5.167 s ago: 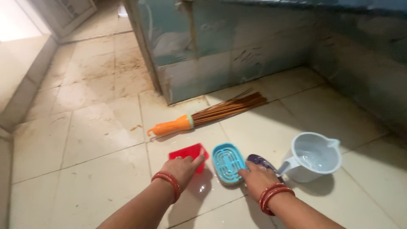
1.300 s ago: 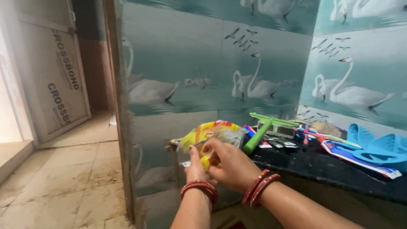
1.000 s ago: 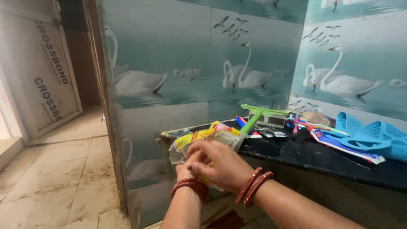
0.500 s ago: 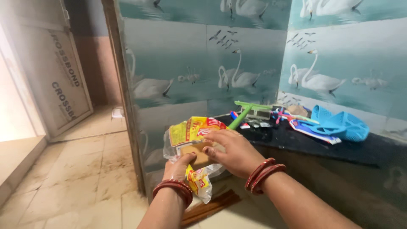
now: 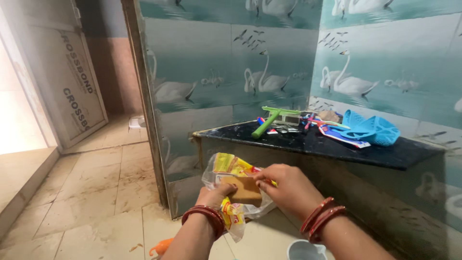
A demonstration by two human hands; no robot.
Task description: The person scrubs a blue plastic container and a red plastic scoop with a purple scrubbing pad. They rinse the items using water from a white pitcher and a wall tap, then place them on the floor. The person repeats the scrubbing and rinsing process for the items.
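I count two hands at work and one packet between them. My left hand (image 5: 215, 196) grips the clear plastic wrapper (image 5: 231, 185) with yellow and red print from below, fingers clenched on it. My right hand (image 5: 288, 187) pinches the brown soap bar (image 5: 246, 190) that sits half out of the wrapper, fingers closed on its edge. Each wrist carries red bangles. Compared with half a second ago, the packet is lower, now in front of the black stone table (image 5: 337, 147) rather than level with its edge, and more of the bar shows. On the table lie one green-handled tool (image 5: 266, 123), one blue slotted soap dish (image 5: 370, 127), and a small clutter I cannot count. One pale mug (image 5: 303, 250) stands on the floor below.
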